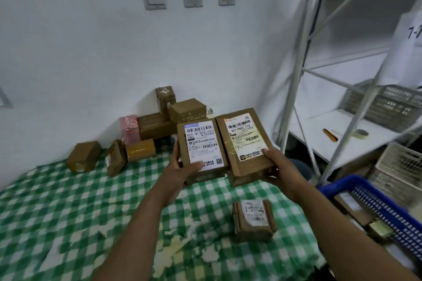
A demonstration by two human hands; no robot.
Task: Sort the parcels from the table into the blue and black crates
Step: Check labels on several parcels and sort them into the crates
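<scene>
Left carton (201,175) and right carton (249,166), held up: matt brown corrugated cardboard, each faced with a smooth white paper sheet; clear tape on the right one gives a faint sheen. Table cloth (57,212): green-and-white check, looks coated, its surface flaked and peeling at 6 o'clock. Taped parcel (140,150) at 9 o'clock: glossy brown tape all round. Blue crate (376,203) at 4 o'clock: moulded plastic lattice. Shelf rack (294,75) at 2 o'clock: white painted metal, matt.
</scene>
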